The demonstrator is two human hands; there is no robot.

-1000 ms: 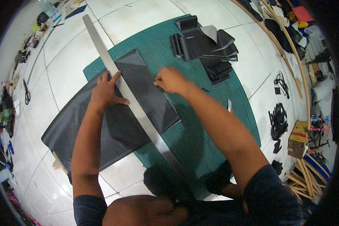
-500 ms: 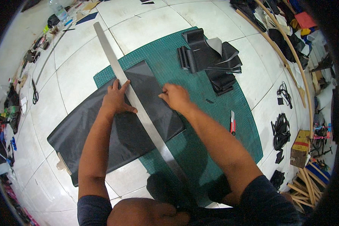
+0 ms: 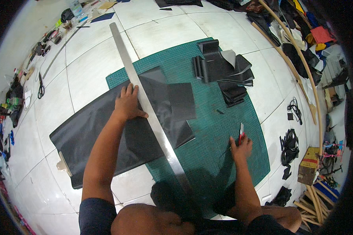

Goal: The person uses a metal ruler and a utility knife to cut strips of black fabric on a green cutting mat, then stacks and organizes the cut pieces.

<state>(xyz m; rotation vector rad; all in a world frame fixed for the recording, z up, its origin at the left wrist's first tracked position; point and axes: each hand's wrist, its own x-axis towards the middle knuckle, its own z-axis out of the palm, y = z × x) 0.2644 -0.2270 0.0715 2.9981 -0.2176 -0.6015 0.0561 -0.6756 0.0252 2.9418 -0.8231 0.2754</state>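
A large black sheet (image 3: 102, 129) of smooth material lies partly on the green cutting mat (image 3: 219, 133) and partly on the tiles. Across it runs a long metal ruler (image 3: 161, 137). My left hand (image 3: 127, 102) presses on the ruler and the sheet beside it, fingers spread. Over the sheet's right edge shows a smaller dark rectangle (image 3: 184, 101); whether it is separate I cannot tell. Toward the mat's right side, my right hand (image 3: 242, 149) has its fingers closed round a red-handled utility knife (image 3: 241, 130), blade pointing away from me.
Folded black strips (image 3: 223, 68) are piled at the mat's far right. A clip (image 3: 63, 164) grips the sheet's left end. Scissors (image 3: 40, 87) lie on the left tiles. To the right are black cords (image 3: 290, 145), a box (image 3: 308, 164) and long wooden poles (image 3: 290, 51).
My right hand has left the sheet's edge, moved right and nearer to me, and taken hold of the knife. The dark rectangle now shows at that edge. My left hand stays on the ruler.
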